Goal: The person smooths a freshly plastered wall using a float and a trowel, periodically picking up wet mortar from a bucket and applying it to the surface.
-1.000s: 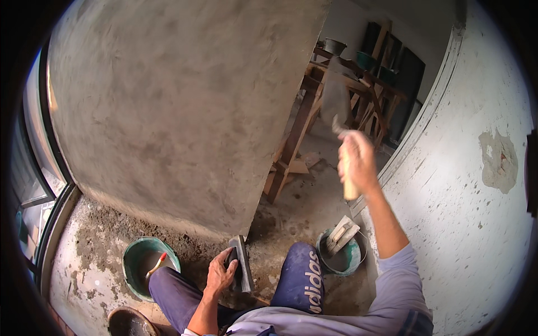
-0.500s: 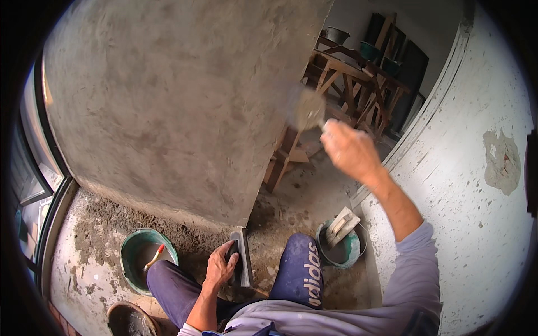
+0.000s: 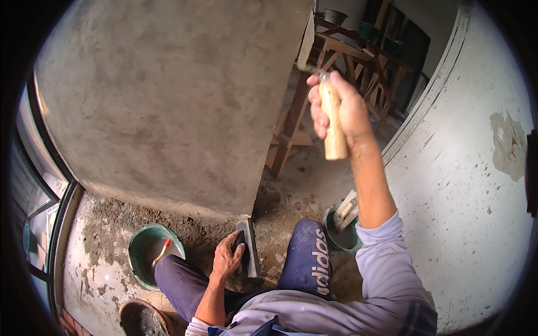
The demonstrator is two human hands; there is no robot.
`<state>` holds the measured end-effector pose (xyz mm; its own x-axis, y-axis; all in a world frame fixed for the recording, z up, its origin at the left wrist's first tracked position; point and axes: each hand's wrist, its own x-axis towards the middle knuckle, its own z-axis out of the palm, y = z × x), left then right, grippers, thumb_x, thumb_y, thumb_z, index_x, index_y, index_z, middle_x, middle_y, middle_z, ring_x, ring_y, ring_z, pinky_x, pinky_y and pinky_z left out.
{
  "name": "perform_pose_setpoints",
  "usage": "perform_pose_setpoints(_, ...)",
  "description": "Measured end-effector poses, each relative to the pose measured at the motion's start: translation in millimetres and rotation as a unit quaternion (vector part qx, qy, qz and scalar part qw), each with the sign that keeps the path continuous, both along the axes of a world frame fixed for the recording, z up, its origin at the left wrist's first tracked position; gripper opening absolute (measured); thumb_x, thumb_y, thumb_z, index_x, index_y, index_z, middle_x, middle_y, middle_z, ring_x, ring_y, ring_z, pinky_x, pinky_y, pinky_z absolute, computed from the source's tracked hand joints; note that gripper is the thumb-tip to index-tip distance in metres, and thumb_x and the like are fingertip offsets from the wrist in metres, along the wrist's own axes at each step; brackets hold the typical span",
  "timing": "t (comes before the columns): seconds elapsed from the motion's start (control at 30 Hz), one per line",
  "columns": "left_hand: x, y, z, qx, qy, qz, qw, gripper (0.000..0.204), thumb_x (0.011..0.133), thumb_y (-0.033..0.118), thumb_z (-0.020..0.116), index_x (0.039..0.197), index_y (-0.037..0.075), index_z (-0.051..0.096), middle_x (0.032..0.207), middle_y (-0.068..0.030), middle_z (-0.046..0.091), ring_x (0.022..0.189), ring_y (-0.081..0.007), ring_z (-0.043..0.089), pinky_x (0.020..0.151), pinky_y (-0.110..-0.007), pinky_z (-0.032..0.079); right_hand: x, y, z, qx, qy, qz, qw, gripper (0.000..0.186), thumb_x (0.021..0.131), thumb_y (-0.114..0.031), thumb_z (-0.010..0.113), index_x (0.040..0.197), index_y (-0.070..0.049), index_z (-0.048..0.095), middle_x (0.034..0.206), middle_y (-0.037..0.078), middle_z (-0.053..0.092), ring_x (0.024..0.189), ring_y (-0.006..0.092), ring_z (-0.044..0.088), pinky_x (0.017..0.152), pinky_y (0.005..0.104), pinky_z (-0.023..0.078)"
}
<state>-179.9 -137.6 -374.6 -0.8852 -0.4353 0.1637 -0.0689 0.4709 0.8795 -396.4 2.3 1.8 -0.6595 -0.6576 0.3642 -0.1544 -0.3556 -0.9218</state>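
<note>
A trowel is gripped by its pale wooden handle (image 3: 335, 143) in my right hand (image 3: 350, 112), raised at upper centre right; its metal blade (image 3: 306, 45) is upright at the edge of the grey plastered wall (image 3: 151, 101), and whether it touches cannot be told. My left hand (image 3: 226, 255) is closed on a dark grey float (image 3: 248, 252), low beside the wall's bottom corner. A green bucket (image 3: 134, 252) with grey liquid and a red-and-cream-handled brush (image 3: 162, 252) is left of my knees. Another bucket (image 3: 344, 241) on the right holds a pale float (image 3: 344, 210), partly behind my arm.
A brown bucket (image 3: 162, 316) sits at lower left. Wooden trestles (image 3: 294, 123) with containers (image 3: 335, 17) stand beyond the wall corner. A white speckled wall (image 3: 459, 213) bounds the right, a dark-framed window (image 3: 67, 196) the left. The floor (image 3: 98, 241) is mortar-spattered.
My right hand has moved up, and the trowel blade has shifted left and up to the wall's edge. My left hand keeps hold of the float, nearly in place.
</note>
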Motion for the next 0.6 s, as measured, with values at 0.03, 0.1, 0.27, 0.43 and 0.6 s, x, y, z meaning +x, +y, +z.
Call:
perform_pose_setpoints(0.03, 1, -1, 0, 0.004, 0.003, 0.002, 1.0, 0.047, 0.091, 0.022, 0.066, 0.134, 0.003, 0.06, 0.126, -0.0257, 0.065, 0.119, -0.0401, 0.062, 0.104, -0.044, 0.047, 1, -5, -21, 0.0, -0.003, -0.005, 1.0, 0.046, 0.107, -0.044, 0.04, 0.11, 0.0, 0.053, 0.075, 0.004, 0.053, 0.044, 0.0093, 0.048, 0.035, 0.0272, 0.045)
perform_pose_setpoints(0.1, 0, -2, 0, 0.013, 0.008, 0.001, 1.0, 0.047, 0.092, 0.022, 0.066, 0.135, 0.003, 0.06, 0.127, -0.0258, 0.065, 0.12, -0.04, 0.061, 0.105, -0.044, 0.047, -7, -1, -69, 0.018, -0.026, 0.006, 0.999, 0.049, 0.107, -0.047, 0.04, 0.107, 0.0, 0.053, 0.075, 0.007, 0.055, 0.045, 0.0149, 0.055, 0.036, 0.032, 0.049)
perform_pose_setpoints(0.27, -7, -8, 10, 0.099, 0.015, 0.014, 0.995, 0.046, 0.094, 0.02, 0.063, 0.137, 0.003, 0.058, 0.125, -0.0243, 0.066, 0.119, -0.0356, 0.063, 0.103, -0.04, 0.047, -3, 52, -184, 0.185, -0.141, -0.024, 0.972, 0.044, 0.107, -0.047, 0.042, 0.105, -0.004, 0.053, 0.073, 0.005, 0.055, 0.045, 0.0144, 0.054, 0.036, 0.0308, 0.047)
perform_pose_setpoints(0.43, 5, -21, -6, 0.456, 0.137, 0.062, 0.877, 0.047, 0.099, 0.015, 0.056, 0.143, 0.001, 0.051, 0.127, -0.0123, 0.066, 0.11, -0.0211, 0.065, 0.096, -0.034, 0.051, 53, 113, -241, 0.196, -0.109, -0.13, 0.966, 0.032, 0.102, -0.029, 0.053, 0.119, -0.002, 0.051, 0.076, 0.005, 0.053, 0.053, 0.0137, 0.056, 0.046, 0.0278, 0.046)
perform_pose_setpoints(0.6, -1, -43, -78, 0.682, 0.241, -0.109, 0.682, 0.035, 0.105, 0.022, 0.046, 0.136, 0.008, 0.057, 0.127, -0.0093, 0.066, 0.11, -0.0259, 0.067, 0.096, -0.044, 0.056, 89, 112, -256, 0.193, -0.019, -0.013, 0.981, 0.036, 0.104, -0.022, 0.055, 0.126, 0.005, 0.046, 0.092, 0.009, 0.053, 0.057, 0.013, 0.055, 0.052, 0.027, 0.049)
